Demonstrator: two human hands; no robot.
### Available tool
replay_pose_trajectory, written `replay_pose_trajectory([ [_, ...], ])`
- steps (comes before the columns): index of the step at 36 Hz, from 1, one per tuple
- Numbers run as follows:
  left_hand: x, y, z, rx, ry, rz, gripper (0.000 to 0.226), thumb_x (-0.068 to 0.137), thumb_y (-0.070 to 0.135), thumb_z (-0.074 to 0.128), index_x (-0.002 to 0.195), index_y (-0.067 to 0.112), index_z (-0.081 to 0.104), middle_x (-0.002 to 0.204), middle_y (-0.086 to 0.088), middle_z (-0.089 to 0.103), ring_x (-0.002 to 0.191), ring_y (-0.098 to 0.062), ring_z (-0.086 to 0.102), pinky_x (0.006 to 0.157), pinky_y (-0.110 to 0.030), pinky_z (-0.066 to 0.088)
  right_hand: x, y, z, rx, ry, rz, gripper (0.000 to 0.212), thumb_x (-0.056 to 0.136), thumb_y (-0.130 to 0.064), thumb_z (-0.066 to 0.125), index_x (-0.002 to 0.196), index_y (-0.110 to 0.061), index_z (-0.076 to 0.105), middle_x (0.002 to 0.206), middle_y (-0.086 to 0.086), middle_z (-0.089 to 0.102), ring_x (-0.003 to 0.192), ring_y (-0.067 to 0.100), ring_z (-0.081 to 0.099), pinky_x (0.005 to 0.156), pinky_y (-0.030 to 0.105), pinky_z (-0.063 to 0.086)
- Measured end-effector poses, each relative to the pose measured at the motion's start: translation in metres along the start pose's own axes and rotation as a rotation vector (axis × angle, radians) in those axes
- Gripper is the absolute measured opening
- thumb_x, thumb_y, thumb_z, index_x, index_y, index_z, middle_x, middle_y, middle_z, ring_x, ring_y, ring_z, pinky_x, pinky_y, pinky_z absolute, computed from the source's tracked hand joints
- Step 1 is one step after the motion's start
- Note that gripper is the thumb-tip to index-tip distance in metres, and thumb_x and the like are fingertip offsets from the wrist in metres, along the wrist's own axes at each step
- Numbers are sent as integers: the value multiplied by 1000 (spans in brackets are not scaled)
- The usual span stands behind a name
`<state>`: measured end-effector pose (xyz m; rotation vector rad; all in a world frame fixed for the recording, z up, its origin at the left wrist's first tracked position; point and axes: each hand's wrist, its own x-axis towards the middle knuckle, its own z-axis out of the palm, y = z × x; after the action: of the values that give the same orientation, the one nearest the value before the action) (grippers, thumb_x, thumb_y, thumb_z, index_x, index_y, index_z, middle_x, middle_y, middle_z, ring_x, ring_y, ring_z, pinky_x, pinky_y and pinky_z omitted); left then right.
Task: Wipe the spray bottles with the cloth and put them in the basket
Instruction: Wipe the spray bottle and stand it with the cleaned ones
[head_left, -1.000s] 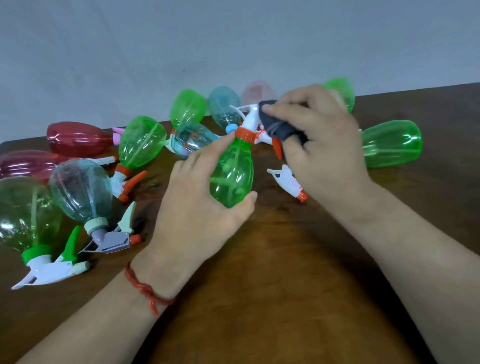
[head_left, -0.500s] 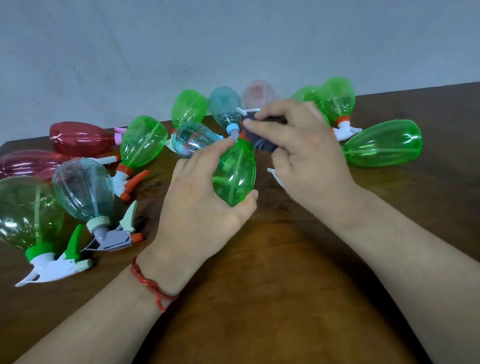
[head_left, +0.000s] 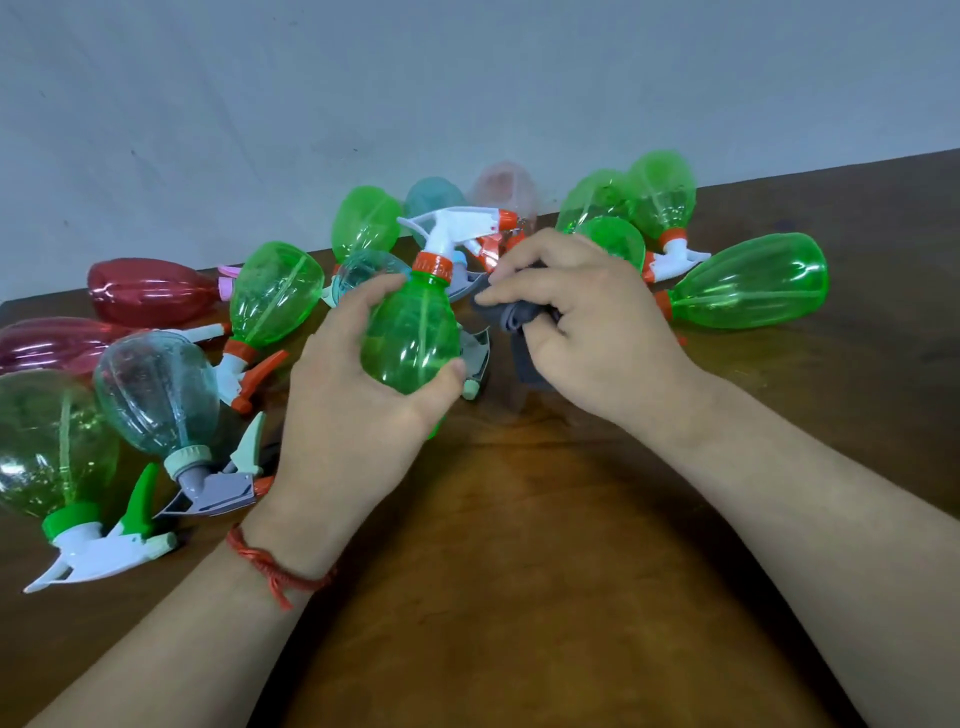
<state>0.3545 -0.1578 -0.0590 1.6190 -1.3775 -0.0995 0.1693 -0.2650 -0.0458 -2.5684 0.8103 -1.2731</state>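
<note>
My left hand (head_left: 348, 410) grips a green spray bottle (head_left: 410, 338) round its body, upright above the table, its white and orange trigger head (head_left: 457, 228) pointing right. My right hand (head_left: 592, 332) holds a crumpled dark grey cloth (head_left: 519, 317) just right of the bottle's body. Whether the cloth touches the bottle I cannot tell. No basket is in view.
Several spray bottles lie on the brown wooden table (head_left: 519, 571): green ones (head_left: 748, 283) at the right and back, a teal one (head_left: 156, 395) and a pale green one (head_left: 47, 447) at the left, red ones (head_left: 150, 291) at the far left. A grey wall stands behind.
My right hand has drawn the cloth down off the trigger head to beside the bottle's body. The trigger head now shows. My left hand has tilted the bottle more upright.
</note>
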Motion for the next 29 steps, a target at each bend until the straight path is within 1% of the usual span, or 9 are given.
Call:
replay_pose_trajectory([
  [3,2,-2,-1,-9,12,12,72,78,34,94,141,32,59,133,15,66,124,-5,62,111,-28,49,0,-1,-8,86,193,67,48,79,12,56,111,-11,82,115,1,70,111,20,65,97,33,53],
  [5,2,-1,-2,0,-1,30,72,78,35,94,142,32,59,133,15,66,125,-4,62,110,-22,47,1,1,-13,97,294,103,48,83,12,56,118,-10,80,122,4,66,118,15,62,103,30,51],
  [10,-2,1,2,11,-31,59,75,79,35,95,144,31,59,139,15,64,132,-8,59,113,-22,44,-1,5,0,118,151,47,43,87,11,60,121,-8,78,124,7,64,119,15,61,105,22,46],
  [14,2,-4,-1,-42,4,18,73,78,32,94,142,31,59,136,18,65,128,2,59,110,-16,44,-5,5,3,220,82,110,47,80,14,57,108,-14,83,114,-4,68,111,5,63,98,14,44],
  [17,5,-6,-4,-55,5,14,72,78,33,93,141,32,59,136,18,65,129,-1,60,112,-23,46,-3,5,0,300,187,166,47,83,14,56,109,-13,82,116,-1,70,115,8,65,102,22,49],
  [20,3,-3,-4,-80,-14,53,71,78,30,93,141,30,59,135,20,64,128,4,58,108,-12,42,2,7,-5,339,286,216,41,91,11,60,117,-14,80,122,0,67,120,8,63,106,26,48],
  [23,-1,-2,-1,-142,-49,62,70,80,25,94,141,29,59,135,20,65,128,1,60,108,-15,45,3,5,-1,421,251,252,41,90,8,62,117,-17,79,121,-3,69,119,3,63,106,19,45],
  [27,2,-10,-2,-232,-39,-15,68,80,30,95,139,35,60,133,21,67,125,-2,64,106,-26,51,0,3,3,579,154,286,43,82,9,59,103,-23,80,115,0,75,115,9,68,104,28,51],
  [29,4,-11,-3,-266,-50,-39,67,81,28,95,138,35,61,131,20,68,123,-2,66,103,-24,53,3,5,0,656,178,340,44,84,13,59,104,-19,81,115,3,76,114,12,69,105,33,53],
])
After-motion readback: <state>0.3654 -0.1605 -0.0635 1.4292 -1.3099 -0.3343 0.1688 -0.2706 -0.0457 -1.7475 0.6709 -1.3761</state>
